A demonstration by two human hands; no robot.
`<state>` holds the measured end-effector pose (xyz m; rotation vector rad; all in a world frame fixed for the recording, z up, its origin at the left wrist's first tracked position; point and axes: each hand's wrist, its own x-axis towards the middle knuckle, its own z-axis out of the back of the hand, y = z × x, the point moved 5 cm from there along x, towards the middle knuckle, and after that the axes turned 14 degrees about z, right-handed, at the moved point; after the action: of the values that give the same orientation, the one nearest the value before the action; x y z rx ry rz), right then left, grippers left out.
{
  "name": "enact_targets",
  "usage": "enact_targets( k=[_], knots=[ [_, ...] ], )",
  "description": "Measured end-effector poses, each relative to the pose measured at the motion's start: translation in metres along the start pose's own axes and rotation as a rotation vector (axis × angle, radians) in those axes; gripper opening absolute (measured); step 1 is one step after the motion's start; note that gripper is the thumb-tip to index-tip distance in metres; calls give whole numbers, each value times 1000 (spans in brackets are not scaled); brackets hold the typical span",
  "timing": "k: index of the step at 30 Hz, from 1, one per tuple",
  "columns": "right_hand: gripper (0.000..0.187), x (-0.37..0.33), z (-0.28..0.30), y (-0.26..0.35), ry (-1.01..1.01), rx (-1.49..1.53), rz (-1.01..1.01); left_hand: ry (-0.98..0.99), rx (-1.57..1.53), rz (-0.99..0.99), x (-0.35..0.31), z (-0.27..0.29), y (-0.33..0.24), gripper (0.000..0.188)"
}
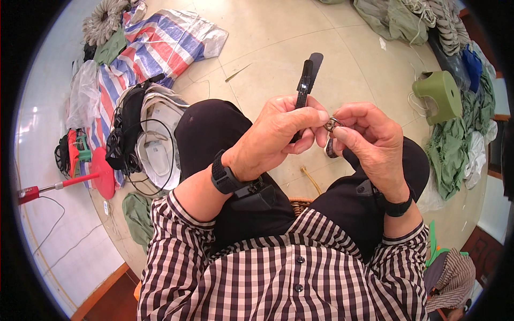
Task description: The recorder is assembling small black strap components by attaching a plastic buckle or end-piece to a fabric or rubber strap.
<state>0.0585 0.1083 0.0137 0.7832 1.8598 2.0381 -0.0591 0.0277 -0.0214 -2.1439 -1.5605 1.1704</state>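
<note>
Both of my hands are raised close together above my knees. My left hand (281, 125) is closed round a dark, shiny black strap (303, 85) that sticks up past the fingers, with a flat dark end at the top. Between thumb and fingers, my right hand (372, 136) pinches a small metal ring (331, 124), buckle-like in shape. The left thumb tip comes right up to this ring. A looped dark end (330, 148) hangs just below the fingers. How the ring joins the strap is hidden by my fingers.
At the left lie a striped plastic sheet (160, 45), a white-lined bag (158, 136) with black cords, and a red disc on a rod (103, 174). A green stool (436, 96) and green cloth (455, 150) are at the right. Below my hands shows a wicker basket's rim (301, 204).
</note>
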Motion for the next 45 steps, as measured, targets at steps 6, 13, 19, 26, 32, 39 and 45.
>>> enact_targets(
  k=[6, 13, 19, 26, 32, 39, 45],
  knots=[
    [21, 0, -4, 6, 47, -267, 200, -18, -40, 1, -1, 0, 0, 13],
    [19, 0, 1, -1, -42, -130, 51, 37, -64, -1, 1, 3, 2, 12],
    [17, 4, 13, 2, -130, -23, -36, -69, 99, 17, -4, -3, -5, 29],
    [17, 10, 30, 2, -209, 49, 0, -58, 432, -36, -8, -18, -5, 35],
    [17, 10, 35, 6, -240, 77, 5, -26, 449, -55, -10, -17, -5, 34],
    [18, 12, 41, 3, -220, 339, -68, 60, 426, -37, -14, -21, -8, 33],
    [19, 10, 36, -5, -88, 518, -200, 139, 358, 3, -14, -20, -7, 27]
  ],
)
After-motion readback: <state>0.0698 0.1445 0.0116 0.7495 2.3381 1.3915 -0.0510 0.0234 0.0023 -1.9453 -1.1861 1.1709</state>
